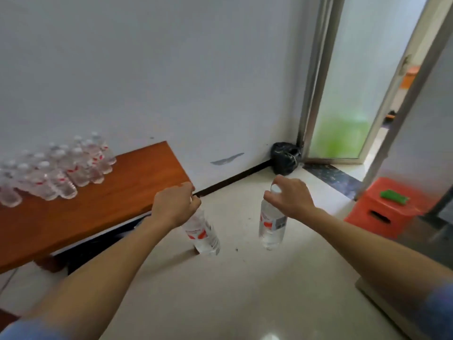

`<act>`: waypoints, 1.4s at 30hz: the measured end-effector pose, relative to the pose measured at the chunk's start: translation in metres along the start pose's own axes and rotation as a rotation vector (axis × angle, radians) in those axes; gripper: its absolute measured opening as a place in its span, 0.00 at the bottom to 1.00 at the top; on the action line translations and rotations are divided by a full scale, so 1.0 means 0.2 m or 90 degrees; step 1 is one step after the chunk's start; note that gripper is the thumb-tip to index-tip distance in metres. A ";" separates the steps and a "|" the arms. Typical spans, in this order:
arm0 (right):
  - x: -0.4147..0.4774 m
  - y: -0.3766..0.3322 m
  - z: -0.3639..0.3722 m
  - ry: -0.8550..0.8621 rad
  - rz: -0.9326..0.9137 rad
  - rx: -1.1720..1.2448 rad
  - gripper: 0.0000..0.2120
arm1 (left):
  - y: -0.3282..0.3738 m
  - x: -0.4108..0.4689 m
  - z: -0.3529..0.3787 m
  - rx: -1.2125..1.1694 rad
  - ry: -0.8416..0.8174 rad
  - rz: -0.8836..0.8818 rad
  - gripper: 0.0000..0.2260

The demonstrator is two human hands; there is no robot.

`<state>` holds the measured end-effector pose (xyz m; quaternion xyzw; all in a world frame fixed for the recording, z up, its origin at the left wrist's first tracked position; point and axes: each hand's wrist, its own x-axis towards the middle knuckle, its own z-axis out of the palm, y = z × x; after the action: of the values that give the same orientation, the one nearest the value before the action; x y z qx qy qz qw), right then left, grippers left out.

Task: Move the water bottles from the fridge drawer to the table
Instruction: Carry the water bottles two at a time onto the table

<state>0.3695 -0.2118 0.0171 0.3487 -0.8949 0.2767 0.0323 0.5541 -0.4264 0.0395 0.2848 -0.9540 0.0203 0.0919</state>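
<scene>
My left hand (175, 204) grips the neck of a clear water bottle (204, 235) with a red-and-white label; the bottle hangs tilted above the floor, just off the table's right corner. My right hand (290, 196) holds a second clear bottle (270, 227) by its white cap, hanging nearly upright. A reddish-brown wooden table (117, 192) stands at the left against the wall. Several matching bottles (56, 170) stand grouped on its far left part. The fridge drawer is not in view.
Pale tiled floor (245, 290) spreads below both hands. A black bag (285, 158) sits in the wall corner beside a frosted glass door (343, 94). An orange plastic stool (382, 209) with a green object (394, 197) on it stands at the right, next to a grey appliance side (429, 148).
</scene>
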 end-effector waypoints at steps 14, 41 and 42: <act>-0.04 -2.07 1.08 -0.165 -0.376 0.092 0.15 | -1.98 -1.08 -0.24 0.085 0.008 -0.411 0.11; 0.83 -4.17 2.81 -0.243 -0.458 0.069 0.18 | -4.41 -0.65 0.07 0.061 0.004 -0.520 0.12; 0.88 -4.20 2.88 -0.241 -0.448 0.063 0.18 | -4.49 -0.59 0.09 0.057 -0.001 -0.508 0.12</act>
<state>0.8544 -1.1240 -0.0274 0.6799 -0.6965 0.2222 -0.0569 1.1397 -1.1160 -0.0129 0.6364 -0.7669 0.0242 0.0796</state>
